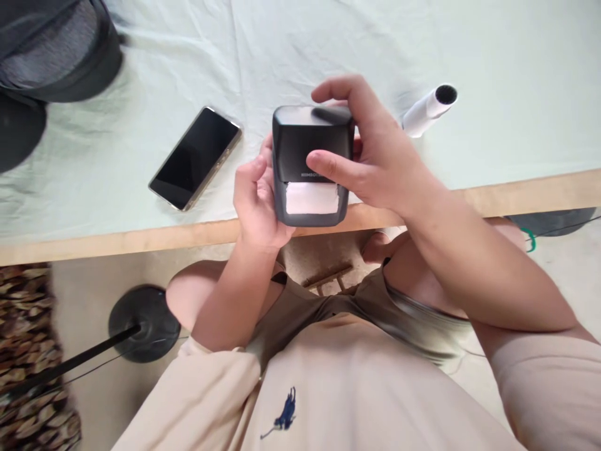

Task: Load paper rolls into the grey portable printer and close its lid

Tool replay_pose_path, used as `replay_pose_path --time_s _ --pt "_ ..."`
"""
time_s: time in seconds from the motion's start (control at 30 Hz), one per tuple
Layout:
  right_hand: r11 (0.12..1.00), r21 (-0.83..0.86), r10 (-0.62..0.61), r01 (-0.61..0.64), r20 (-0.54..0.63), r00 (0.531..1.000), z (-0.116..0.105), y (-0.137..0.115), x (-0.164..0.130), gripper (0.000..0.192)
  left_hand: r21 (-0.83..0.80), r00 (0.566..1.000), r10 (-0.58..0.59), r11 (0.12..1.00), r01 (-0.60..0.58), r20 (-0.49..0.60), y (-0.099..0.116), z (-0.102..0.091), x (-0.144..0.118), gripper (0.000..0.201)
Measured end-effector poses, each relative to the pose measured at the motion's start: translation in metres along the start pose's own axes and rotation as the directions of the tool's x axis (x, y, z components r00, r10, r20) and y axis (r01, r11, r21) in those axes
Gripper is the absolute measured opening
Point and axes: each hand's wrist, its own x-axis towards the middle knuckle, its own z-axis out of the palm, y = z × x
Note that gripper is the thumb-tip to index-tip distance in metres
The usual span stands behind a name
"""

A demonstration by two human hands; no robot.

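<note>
A small black box-shaped device (300, 141), like a mini printer, is held above the table's front edge, with a strip of white paper (312, 198) showing at its near end. My left hand (256, 203) grips its left side and underside. My right hand (370, 153) wraps it from the right, index finger over the top, thumb pressed on the front face near the printed brand name.
A black smartphone (195, 156) lies screen-up on the pale green table cover (117, 163). A white paper roll (427, 109) lies at the right. A dark bag (51, 50) sits at far left. The wooden table edge (141, 238) runs across; a round black stand base (143, 322) is on the floor.
</note>
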Motion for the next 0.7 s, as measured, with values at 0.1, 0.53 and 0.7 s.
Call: replay_pose_path --time_s 0.1,0.53,0.7 --pt "0.999 0.015 -0.039 0.039 -0.046 0.998 0.001 -0.001 -0.003 0.047 0.088 0.994 0.029 0.996 -0.020 -0.108 -0.003 -0.004 0.004 0.017" --pt "0.941 -0.292 -0.237 0.173 -0.202 0.950 -0.018 -0.009 -0.014 0.056 0.092 0.990 0.020 0.996 -0.008 -0.139 -0.005 -0.007 0.009 0.016" --pt "0.979 -0.164 -0.192 0.124 -0.512 0.838 -0.011 -0.026 -0.016 0.030 0.066 0.995 -0.047 0.996 0.053 -0.088 -0.002 -0.002 0.005 0.028"
